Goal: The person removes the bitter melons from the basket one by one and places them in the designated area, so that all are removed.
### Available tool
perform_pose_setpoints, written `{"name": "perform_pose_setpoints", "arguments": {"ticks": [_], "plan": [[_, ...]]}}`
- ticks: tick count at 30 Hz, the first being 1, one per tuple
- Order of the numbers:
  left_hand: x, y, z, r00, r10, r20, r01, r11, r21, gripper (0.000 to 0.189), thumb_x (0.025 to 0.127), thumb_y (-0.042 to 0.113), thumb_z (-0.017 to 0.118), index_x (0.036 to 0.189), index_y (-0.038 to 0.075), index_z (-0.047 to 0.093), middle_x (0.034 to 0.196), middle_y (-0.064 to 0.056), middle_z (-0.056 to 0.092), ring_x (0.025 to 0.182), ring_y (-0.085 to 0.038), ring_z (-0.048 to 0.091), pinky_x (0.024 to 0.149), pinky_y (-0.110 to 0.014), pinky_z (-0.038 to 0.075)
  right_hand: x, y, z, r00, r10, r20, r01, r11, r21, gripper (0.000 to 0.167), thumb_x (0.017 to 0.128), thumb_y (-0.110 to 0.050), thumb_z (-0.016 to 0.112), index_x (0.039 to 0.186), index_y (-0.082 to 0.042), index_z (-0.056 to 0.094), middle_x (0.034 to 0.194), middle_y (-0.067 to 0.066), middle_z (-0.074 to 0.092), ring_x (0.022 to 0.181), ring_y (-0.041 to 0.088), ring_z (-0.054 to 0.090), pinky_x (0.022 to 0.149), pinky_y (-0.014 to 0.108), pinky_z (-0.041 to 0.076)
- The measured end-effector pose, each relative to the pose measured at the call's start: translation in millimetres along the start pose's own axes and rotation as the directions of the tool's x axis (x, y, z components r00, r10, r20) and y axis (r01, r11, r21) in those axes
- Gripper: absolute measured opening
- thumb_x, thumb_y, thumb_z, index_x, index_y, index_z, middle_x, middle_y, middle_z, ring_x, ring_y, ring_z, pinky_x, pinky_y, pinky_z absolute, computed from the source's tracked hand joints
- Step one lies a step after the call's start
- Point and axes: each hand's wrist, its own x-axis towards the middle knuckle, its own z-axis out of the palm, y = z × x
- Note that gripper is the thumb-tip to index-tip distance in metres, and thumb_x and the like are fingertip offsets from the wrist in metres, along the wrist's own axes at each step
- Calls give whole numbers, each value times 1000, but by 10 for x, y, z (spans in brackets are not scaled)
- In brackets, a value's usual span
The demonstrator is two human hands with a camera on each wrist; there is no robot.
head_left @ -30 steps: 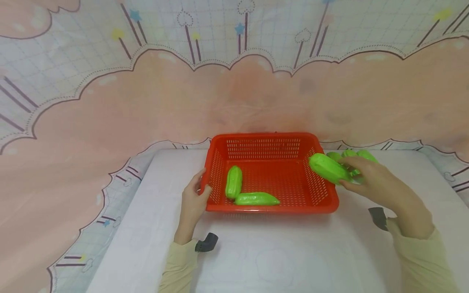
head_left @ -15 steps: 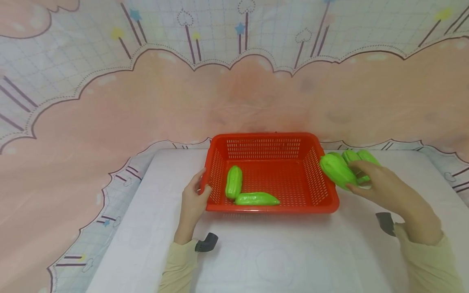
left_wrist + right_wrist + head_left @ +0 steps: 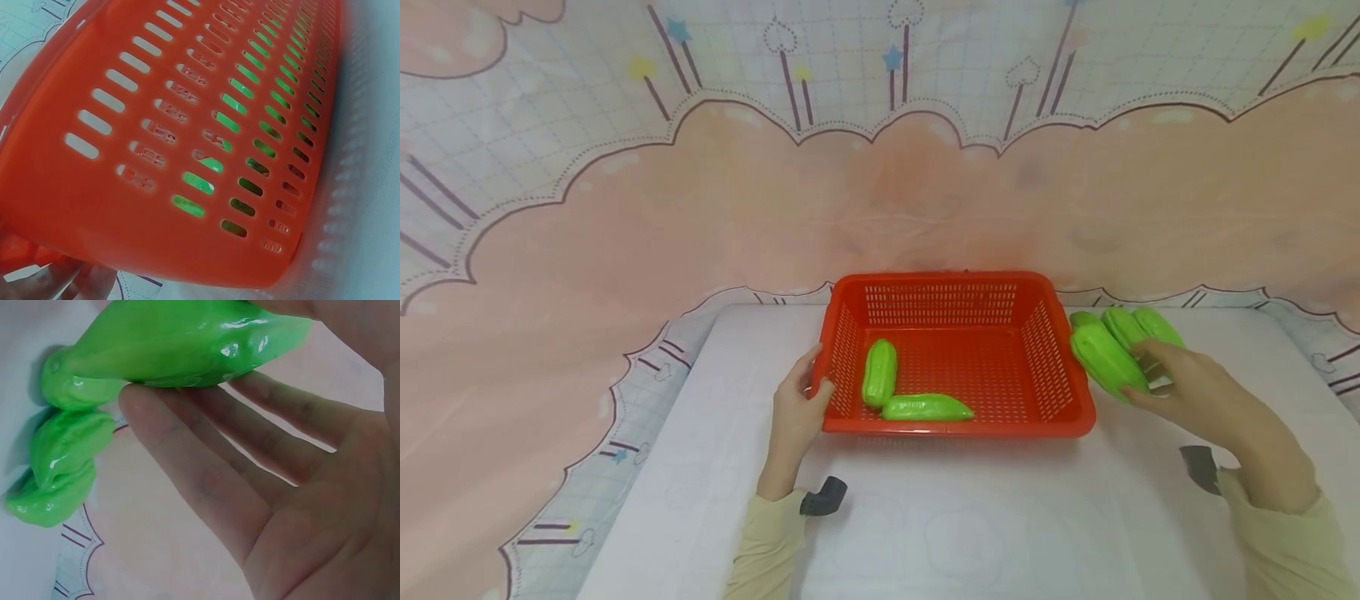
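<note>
My left hand [image 3: 799,408] grips the left rim of a red perforated plastic basket [image 3: 955,428]; the left wrist view shows fingers under the rim. In the head view, my right hand [image 3: 1198,396] pinches a glossy, ribbed green vegetable [image 3: 1108,360] between thumb and fingers, tilted just outside the basket's right rim. From the right wrist, the held vegetable [image 3: 181,344] overlaps one of several others behind it. Inside the basket, one green vegetable [image 3: 880,373] lies lengthwise at the left and another [image 3: 927,407] lies along the front wall.
Three more green vegetables, including a middle one [image 3: 1122,327] and a right one [image 3: 1157,325], lie on the white table [image 3: 970,517] behind my right hand. A patterned cloth backdrop [image 3: 955,200] stands at the table's far edge. A dark camera mount [image 3: 824,497] sits by my left wrist.
My right hand has moved right and slightly toward me, carrying the green vegetable from over the basket's right rim to outside it. The left hand and basket stay put.
</note>
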Motion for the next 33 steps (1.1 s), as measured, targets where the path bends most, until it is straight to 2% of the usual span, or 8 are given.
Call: {"name": "perform_pose_setpoints", "arguments": {"ticks": [10,19,27,33], "plan": [[-15,22,-5,1000,11,3,-11,1000,-11,55,93,2,53,147,10,47,145,-17,52,124,-35,58,97,-48,54,-54,119,51,997,56,56,-55,998,-13,60,86,-27,74,124,13,50,96,17,69,90,35,65,75,52,56],[-11,3,-6,1000,28,6,-28,1000,-7,54,94,2,53,147,10,47,146,-16,51,125,-36,57,97,-49,53,-91,226,130,992,68,102,-69,998,8,60,87,-26,73,124,14,49,94,15,68,86,30,65,69,40,55],[-6,7,-8,1000,23,-1,-23,1000,-5,54,94,2,53,147,10,48,145,-16,52,123,-35,58,97,-49,54,-78,332,179,979,120,167,-124,992,14,58,87,-29,73,120,13,49,96,20,67,85,33,65,70,48,57],[2,2,-8,1000,9,-1,-9,1000,-4,55,93,3,53,147,11,47,145,-16,53,123,-35,58,97,-48,54,-76,378,217,966,143,214,-152,988,26,54,88,-30,71,115,11,50,98,23,66,86,34,64,71,49,56]]}}
